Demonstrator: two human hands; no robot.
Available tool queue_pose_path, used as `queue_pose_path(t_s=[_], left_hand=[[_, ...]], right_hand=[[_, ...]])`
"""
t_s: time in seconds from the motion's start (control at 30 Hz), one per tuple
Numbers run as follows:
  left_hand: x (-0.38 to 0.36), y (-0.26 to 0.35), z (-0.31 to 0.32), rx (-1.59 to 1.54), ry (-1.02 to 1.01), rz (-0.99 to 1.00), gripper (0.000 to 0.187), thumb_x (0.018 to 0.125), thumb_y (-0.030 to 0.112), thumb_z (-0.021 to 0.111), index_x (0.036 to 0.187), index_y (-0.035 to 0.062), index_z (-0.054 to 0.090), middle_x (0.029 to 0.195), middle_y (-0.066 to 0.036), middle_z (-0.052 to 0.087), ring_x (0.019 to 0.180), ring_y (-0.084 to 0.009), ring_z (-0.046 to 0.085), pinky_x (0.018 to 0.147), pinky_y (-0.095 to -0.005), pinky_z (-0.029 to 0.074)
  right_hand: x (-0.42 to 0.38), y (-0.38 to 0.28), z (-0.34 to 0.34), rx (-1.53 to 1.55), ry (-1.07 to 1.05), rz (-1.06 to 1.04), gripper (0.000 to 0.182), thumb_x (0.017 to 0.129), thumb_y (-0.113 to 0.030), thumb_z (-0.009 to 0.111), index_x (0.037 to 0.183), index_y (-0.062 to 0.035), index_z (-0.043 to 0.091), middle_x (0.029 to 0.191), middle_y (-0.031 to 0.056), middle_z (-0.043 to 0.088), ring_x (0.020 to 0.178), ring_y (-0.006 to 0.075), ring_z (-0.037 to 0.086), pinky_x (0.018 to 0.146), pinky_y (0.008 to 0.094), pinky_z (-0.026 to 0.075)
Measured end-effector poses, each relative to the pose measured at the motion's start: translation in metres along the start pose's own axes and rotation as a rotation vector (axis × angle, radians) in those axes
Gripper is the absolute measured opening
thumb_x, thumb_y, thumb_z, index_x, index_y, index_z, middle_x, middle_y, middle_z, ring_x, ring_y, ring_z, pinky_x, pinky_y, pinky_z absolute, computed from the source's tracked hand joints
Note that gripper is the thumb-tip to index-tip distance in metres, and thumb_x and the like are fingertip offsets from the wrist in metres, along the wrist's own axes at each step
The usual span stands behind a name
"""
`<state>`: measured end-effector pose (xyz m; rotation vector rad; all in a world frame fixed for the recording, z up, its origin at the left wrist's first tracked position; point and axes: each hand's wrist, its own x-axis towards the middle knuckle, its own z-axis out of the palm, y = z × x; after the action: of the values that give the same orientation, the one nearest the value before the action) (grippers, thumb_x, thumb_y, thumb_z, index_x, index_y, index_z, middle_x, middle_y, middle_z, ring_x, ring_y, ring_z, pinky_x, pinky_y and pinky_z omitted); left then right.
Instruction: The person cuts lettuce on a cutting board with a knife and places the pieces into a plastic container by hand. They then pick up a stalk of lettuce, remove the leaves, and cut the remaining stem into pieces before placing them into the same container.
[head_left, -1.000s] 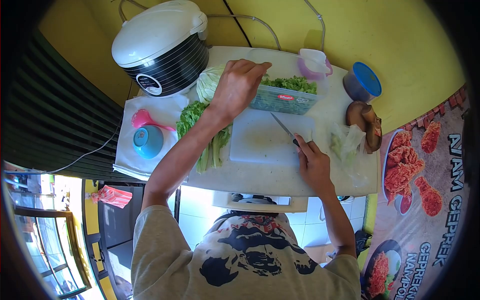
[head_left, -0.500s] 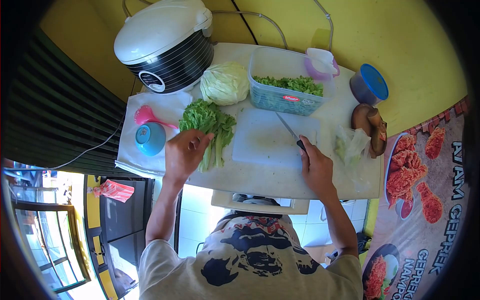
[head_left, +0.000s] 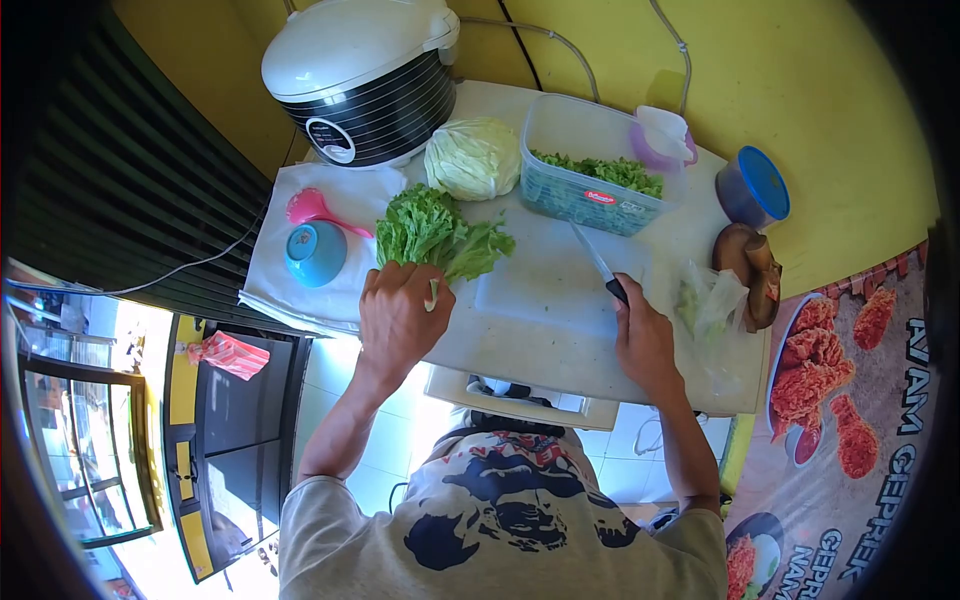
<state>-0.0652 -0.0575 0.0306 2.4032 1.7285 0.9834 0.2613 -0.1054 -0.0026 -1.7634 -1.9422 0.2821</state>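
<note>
My left hand (head_left: 402, 312) is closed around the stem end of a bunch of leafy lettuce (head_left: 432, 232). Its green leaves fan out beyond my knuckles and reach the left edge of the white cutting board (head_left: 545, 290). In my right hand (head_left: 645, 335) is a knife (head_left: 594, 255), gripped by its black handle, with the blade pointing up and left over the board. Behind the board, a clear plastic container (head_left: 590, 205) holds cut green leaves. A whole pale cabbage (head_left: 473, 160) sits left of that container.
A rice cooker (head_left: 365, 95) stands at the back left. Before it lie a pink ladle (head_left: 308, 206) and an upturned blue bowl (head_left: 315, 254) on a white cloth (head_left: 290, 185). To the right are a plastic bag (head_left: 712, 310), a blue-lidded tub (head_left: 752, 188) and brown wooden items (head_left: 745, 265).
My left hand has closed on the lettuce stems, and the bunch has shifted toward the cutting board. My right hand still holds the knife over the board. The camera view has shifted slightly.
</note>
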Motion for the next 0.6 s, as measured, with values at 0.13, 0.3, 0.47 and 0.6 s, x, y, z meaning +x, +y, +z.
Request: queue_pose_path(t_s=[0.13,0.3,0.47,0.6], left_hand=[[0.014,0.004,-0.017,-0.205,0.055,0.046,0.007,0.092,0.003,0.069,0.099,-0.0005,0.069,0.091,-0.018,0.07,0.075,-0.0354,0.067,0.077,-0.0419,0.055],[0.017,0.018,-0.01,-0.609,-0.131,-0.022,0.013,0.101,0.008,0.067,0.109,-0.0013,0.072,0.101,-0.017,0.075,0.09,-0.0302,0.073,0.074,-0.0372,0.056],[0.021,0.039,0.008,-0.688,-0.29,-0.062,0.017,0.099,0.014,0.074,0.109,0.0003,0.076,0.099,-0.01,0.078,0.091,-0.0152,0.072,0.084,-0.033,0.054],[0.022,0.055,0.021,-0.754,-0.323,-0.05,0.017,0.098,0.016,0.076,0.106,0.0009,0.077,0.093,-0.006,0.078,0.085,-0.0111,0.067,0.081,-0.0308,0.051]], right_hand=[[-0.003,0.012,0.007,0.255,0.136,-0.043,0.034,0.104,-0.006,0.057,0.138,-0.0073,0.051,0.097,0.0172,0.073,0.065,0.036,0.069,0.061,0.0445,0.053],[0.004,-0.003,-0.01,0.509,0.179,-0.011,0.038,0.098,-0.013,0.073,0.132,-0.0032,0.057,0.093,0.0062,0.071,0.059,0.0138,0.054,0.057,0.0298,0.043],[0.011,-0.029,-0.029,0.661,0.029,-0.066,0.042,0.09,-0.018,0.085,0.124,0.0,0.067,0.096,0.0027,0.072,0.064,0.0057,0.053,0.058,0.0237,0.041],[0.009,-0.035,-0.022,0.698,-0.092,-0.162,0.043,0.088,-0.016,0.087,0.123,0.0006,0.069,0.097,0.0065,0.073,0.078,0.0096,0.063,0.072,0.0257,0.051]])
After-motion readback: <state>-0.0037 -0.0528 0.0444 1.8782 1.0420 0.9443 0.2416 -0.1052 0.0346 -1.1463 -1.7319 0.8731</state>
